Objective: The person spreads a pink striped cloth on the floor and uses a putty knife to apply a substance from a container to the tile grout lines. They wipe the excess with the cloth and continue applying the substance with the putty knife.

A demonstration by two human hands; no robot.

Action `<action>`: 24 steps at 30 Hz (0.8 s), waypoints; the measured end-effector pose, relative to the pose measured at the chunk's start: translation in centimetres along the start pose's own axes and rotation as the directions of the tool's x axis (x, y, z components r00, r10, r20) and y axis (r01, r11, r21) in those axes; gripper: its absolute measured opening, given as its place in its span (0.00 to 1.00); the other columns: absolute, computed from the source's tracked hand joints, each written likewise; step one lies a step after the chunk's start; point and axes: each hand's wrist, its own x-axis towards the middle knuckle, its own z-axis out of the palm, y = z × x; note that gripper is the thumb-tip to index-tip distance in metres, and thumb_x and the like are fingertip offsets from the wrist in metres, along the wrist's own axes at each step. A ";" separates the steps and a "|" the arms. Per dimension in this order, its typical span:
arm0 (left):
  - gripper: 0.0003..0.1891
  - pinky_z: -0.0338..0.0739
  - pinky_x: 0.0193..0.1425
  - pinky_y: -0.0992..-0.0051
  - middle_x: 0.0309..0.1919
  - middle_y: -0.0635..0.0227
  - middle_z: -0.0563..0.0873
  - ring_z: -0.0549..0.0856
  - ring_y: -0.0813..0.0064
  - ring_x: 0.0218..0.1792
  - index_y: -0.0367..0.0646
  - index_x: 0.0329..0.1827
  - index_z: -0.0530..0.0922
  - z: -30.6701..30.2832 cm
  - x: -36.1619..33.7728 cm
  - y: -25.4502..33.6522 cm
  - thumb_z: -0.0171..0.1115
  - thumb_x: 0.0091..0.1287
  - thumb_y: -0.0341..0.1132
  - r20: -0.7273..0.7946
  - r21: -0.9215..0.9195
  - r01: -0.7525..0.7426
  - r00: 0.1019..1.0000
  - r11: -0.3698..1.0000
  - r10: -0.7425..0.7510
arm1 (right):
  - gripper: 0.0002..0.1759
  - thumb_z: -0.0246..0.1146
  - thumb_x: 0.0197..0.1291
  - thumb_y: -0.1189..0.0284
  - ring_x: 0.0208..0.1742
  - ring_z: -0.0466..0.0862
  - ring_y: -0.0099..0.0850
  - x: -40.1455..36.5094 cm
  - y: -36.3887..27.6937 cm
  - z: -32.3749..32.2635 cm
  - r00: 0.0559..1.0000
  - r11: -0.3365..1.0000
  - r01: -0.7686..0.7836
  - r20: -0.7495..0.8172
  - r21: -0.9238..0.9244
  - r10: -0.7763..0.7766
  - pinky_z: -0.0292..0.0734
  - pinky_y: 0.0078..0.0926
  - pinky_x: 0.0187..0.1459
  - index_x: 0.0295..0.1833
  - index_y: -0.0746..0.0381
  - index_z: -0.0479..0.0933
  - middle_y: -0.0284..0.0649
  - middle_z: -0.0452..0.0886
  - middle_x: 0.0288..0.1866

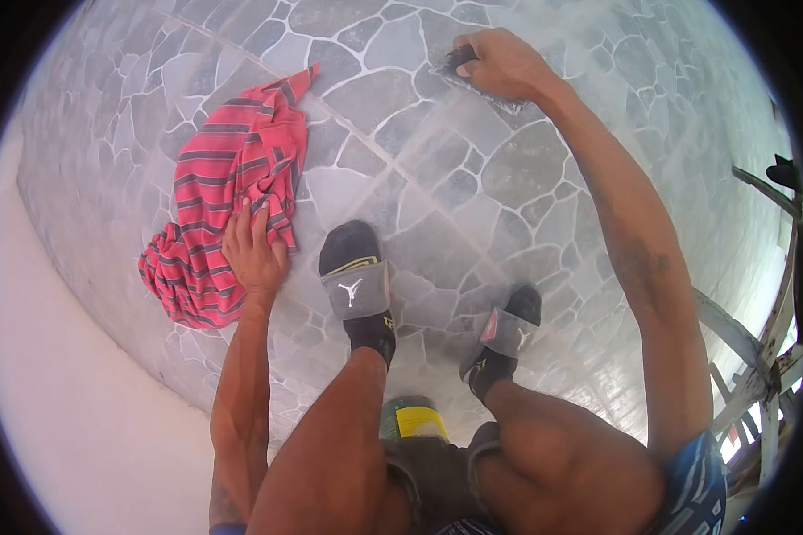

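A red cloth with dark stripes [232,169] lies crumpled on the stone-patterned floor [526,165]. My left hand [254,250] rests on the cloth's lower right part, fingers spread and pointing up the view. At the top, my right hand [504,64] is closed around a dark brush-like object [459,61]; its bristly edge touches the floor. The two hands are well apart, with my right arm stretched far forward.
My feet stand between the arms in socks and grey slides [357,290]. A green and yellow container [418,419] is between my legs. A pale wall [80,383] borders the floor at left. Wooden poles [736,330] stand at right.
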 end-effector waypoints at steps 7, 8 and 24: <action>0.30 0.61 0.71 0.53 0.72 0.63 0.73 0.72 0.52 0.68 0.53 0.70 0.73 -0.1 -0.3 0.1 0.58 0.60 0.36 -0.011 0.002 0.001 1.000 1.000 -0.001 | 0.16 0.66 0.58 0.72 0.50 0.84 0.50 0.5 -0.6 1.3 0.998 0.993 0.038 0.063 -0.109 -0.031 0.78 0.45 0.51 0.53 0.61 0.83 0.50 0.86 0.45; 0.30 0.62 0.71 0.53 0.72 0.63 0.73 0.72 0.52 0.68 0.53 0.70 0.73 -0.1 -0.1 0.1 0.58 0.60 0.36 -0.009 0.006 -0.001 1.000 1.000 0.001 | 0.16 0.66 0.58 0.72 0.50 0.84 0.50 0.5 -0.3 1.6 0.996 0.989 0.024 0.092 -0.143 -0.011 0.78 0.44 0.51 0.53 0.61 0.83 0.50 0.86 0.45; 0.30 0.63 0.70 0.53 0.71 0.63 0.75 0.73 0.51 0.66 0.52 0.69 0.74 0.4 0.0 -0.3 0.58 0.59 0.36 -0.030 0.019 -0.013 0.999 1.000 0.014 | 0.07 0.66 0.57 0.77 0.46 0.85 0.47 1.2 -2.3 1.7 0.943 0.910 0.332 0.088 -0.247 -0.321 0.78 0.45 0.46 0.42 0.61 0.83 0.46 0.86 0.37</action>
